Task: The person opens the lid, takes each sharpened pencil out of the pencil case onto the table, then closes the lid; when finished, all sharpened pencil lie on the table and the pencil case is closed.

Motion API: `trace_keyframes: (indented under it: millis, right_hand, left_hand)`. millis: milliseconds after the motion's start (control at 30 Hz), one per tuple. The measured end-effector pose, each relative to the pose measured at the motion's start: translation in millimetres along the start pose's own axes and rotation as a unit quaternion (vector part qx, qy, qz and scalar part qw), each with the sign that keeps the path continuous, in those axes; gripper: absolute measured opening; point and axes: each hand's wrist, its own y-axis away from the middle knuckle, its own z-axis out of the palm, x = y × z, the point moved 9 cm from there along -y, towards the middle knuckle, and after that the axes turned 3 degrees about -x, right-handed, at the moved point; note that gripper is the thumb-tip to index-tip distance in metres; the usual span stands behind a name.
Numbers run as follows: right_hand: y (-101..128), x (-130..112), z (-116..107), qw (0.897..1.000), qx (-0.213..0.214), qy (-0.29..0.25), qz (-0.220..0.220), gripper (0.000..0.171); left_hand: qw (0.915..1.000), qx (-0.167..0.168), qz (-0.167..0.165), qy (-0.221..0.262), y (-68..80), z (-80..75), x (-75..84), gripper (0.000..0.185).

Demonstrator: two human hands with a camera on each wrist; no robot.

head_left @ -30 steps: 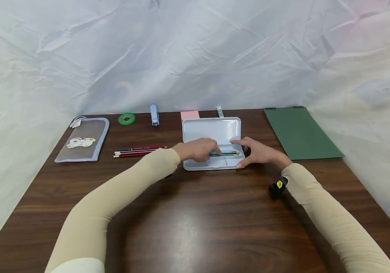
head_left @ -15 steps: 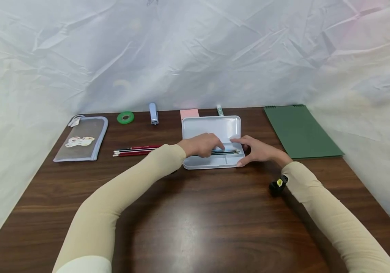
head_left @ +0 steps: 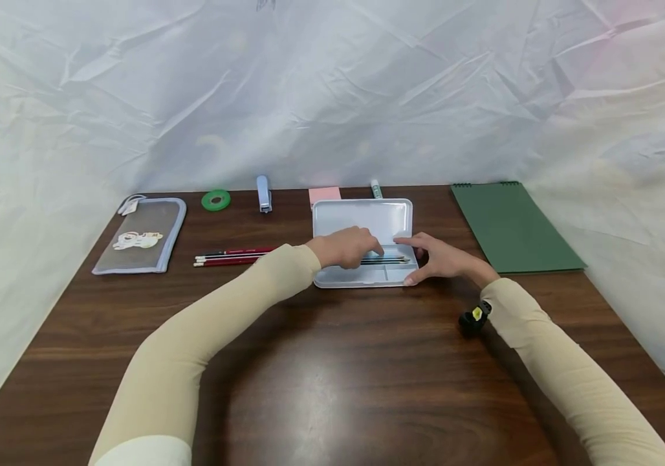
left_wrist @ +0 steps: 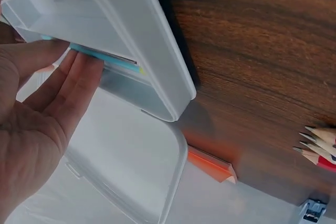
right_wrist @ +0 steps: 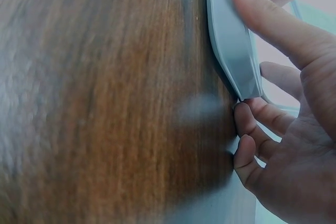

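White sheeting [head_left: 332, 97] closes off the far, left and right sides of the station. Dark wood-grain tabletop [head_left: 321, 375] carries all items. Far right lies a green spiral pad [head_left: 515, 226]; far left, a mesh pouch [head_left: 154, 220] with a sticker.

Central, towards the far side, sits the pale case [head_left: 347, 277], lid opened back to the far side. Step in hand, as judged: settling slim contents into its long compartment, beyond the divided near one. The next move appears to call for laying them straight and withdrawing the fingers without dragging them, the case held steady meanwhile.

Right hand [head_left: 443, 257]: grip spread wide between thumb and index finger, holding the case's right end; thumb against the near wall, other fingers curled at the end. Left hand [head_left: 347, 247]: grip nearly closed inside the case, thumb and fingertips pinching a slim light-blue item [left_wrist: 113, 60]; firmness cannot be told.

Red pencils [head_left: 228, 262] lie left of the case, partly hidden by the left sleeve. Dark pencils [head_left: 396, 261] lie inside it, points to the right. Along the far edge: stapler [head_left: 264, 194], green tape roll [head_left: 207, 200], pink notes [head_left: 325, 193].
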Motion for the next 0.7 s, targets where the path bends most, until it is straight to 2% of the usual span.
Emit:
trace_keyframes:
  millis: [133, 300, 700]
  right_hand:
    - [0.4, -0.2, 0.2, 1.000, -0.001, -0.002, 0.001, 0.092]
    - [0.1, -1.1, -2.4, 1.000, 0.002, -0.002, -0.004, 0.091]
    - [-0.3, 1.3, 1.3, 1.000, -0.002, -0.003, 0.002, 0.091]
  left_hand:
    - [0.9999, -0.007, -0.005, 0.007, -2.6, 1.5, -1.4, 0.056]
    - [0.9999, -0.006, -0.006, -0.010, -2.6, 0.5, 0.4, 0.052]
    - [1.0000, -0.002, 0.004, 0.003, 0.0, 4.5, 3.5, 0.057]
